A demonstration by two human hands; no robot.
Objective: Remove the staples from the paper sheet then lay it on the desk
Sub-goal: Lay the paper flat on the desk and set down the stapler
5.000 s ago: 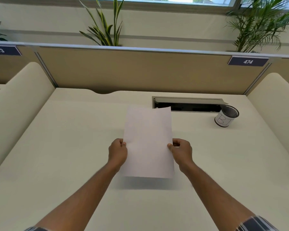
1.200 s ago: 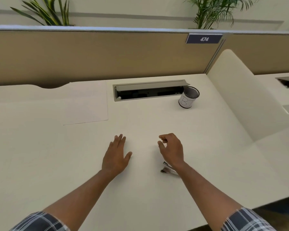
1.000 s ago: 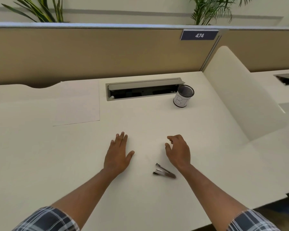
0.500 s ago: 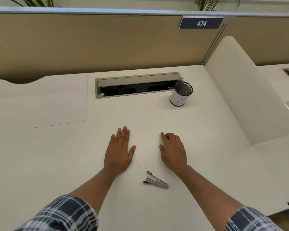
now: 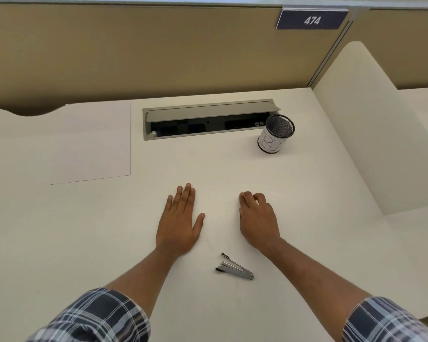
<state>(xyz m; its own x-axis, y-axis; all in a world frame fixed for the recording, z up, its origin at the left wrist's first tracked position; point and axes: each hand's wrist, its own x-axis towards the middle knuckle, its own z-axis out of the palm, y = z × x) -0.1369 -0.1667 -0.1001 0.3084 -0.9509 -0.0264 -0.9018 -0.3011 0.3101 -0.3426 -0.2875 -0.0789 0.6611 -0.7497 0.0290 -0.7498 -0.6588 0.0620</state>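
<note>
Setting: one cream desk [image 5: 307, 193] in a numbered office bay, closed at the back by a tan partition [image 5: 158, 50] and on the right by a cream side divider [image 5: 371, 134].
Number plates: one, dark blue [image 5: 311, 20], reading 474, fixed at the top of the partition.
Cable tray: one grey recessed tray [image 5: 208, 119] set into the far part of the desk, its flap raised, dark inside.
Pen cups: one, black mesh [image 5: 274, 137] with a white label, standing upright just beside the right end of the cable tray; nothing can be made out inside it.
Paper sheets: one paper sheet [image 5: 89, 144], lying flat on the desk at far left, left of the cable tray and well apart from both hands.
Staple removers: one metal staple remover [image 5: 234, 267], lying on the desk near the person, between the two forearms, touched by neither hand.
Hands: two, both bare and resting on the desk.
Left hand [image 5: 179, 223]: palm down, fingers stretched flat and together, thumb out to the side, holding nothing.
Right hand [image 5: 257, 220]: palm down, fingers loosely curled with the tips on the desk, holding nothing.
Sleeves: two, dark plaid [image 5: 92, 317], at the lower corners of the view.
</note>
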